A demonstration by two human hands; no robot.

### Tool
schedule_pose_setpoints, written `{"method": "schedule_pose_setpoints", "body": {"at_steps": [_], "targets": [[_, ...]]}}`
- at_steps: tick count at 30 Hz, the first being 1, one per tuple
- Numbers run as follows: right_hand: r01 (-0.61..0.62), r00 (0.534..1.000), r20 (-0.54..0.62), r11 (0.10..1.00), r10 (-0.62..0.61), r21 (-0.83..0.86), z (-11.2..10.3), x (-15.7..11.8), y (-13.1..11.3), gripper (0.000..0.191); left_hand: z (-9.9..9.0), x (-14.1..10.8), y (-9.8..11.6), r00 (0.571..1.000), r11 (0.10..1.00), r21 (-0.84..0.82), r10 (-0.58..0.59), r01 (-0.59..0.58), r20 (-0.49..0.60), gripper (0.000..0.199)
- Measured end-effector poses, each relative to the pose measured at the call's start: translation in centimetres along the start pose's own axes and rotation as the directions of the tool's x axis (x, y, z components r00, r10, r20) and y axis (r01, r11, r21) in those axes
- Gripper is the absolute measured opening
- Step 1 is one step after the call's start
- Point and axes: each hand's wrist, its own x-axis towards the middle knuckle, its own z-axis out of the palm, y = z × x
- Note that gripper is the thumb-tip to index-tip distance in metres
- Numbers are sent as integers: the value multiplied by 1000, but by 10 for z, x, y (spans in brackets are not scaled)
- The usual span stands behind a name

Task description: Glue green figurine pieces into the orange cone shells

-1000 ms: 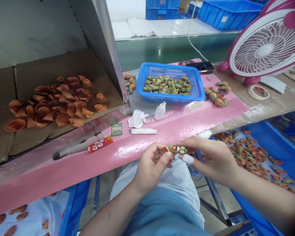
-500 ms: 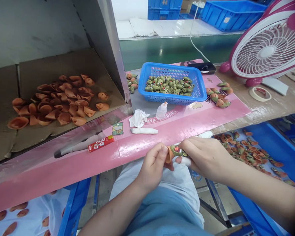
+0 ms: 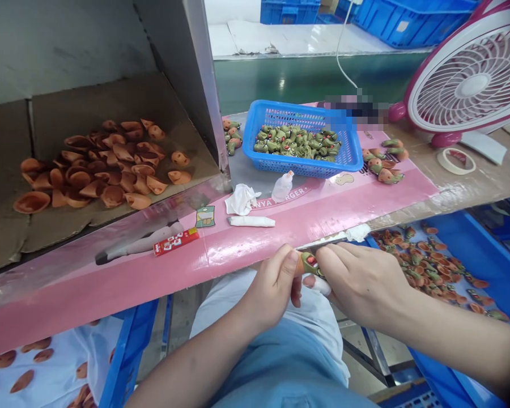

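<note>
View: head camera, looking down at my hands.
Left hand [image 3: 274,283]: narrow, pinching a painted green figurine [image 3: 309,263] at its orange end.
Right hand [image 3: 361,280]: narrow, fingertips [image 3: 323,256] on the same figurine.
Figurine: between my hands, just below the edge of a pink printed board [image 3: 323,212].
Beyond: a blue plastic basket [image 3: 255,130] of similar figurines, on the board.

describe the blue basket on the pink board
The blue basket is a shallow, rectangular, bright blue container that looks like plastic, with a plain rim and walls of small perforations. It sits level on the pink printed board and holds a loose heap of small green figures with red markings. A pixelated patch hides part of its far right corner. A few orange-and-green figures lie just beyond its left wall; whether they touch it cannot be told.
</note>
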Motion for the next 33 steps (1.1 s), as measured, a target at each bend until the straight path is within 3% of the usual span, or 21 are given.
{"method": "schedule_pose_setpoints", "body": {"at_steps": [14, 33], "targets": [[2, 999, -36, 1000, -2, 1, -2, -3, -6, 19, -3, -3, 0, 997, 998, 64, 19, -24, 78, 36], [-3, 1000, -29, 1000, 2, -23, -3, 0, -2, 19, -1, 1, 0, 997, 995, 80, 55, -59, 46, 36]]}}
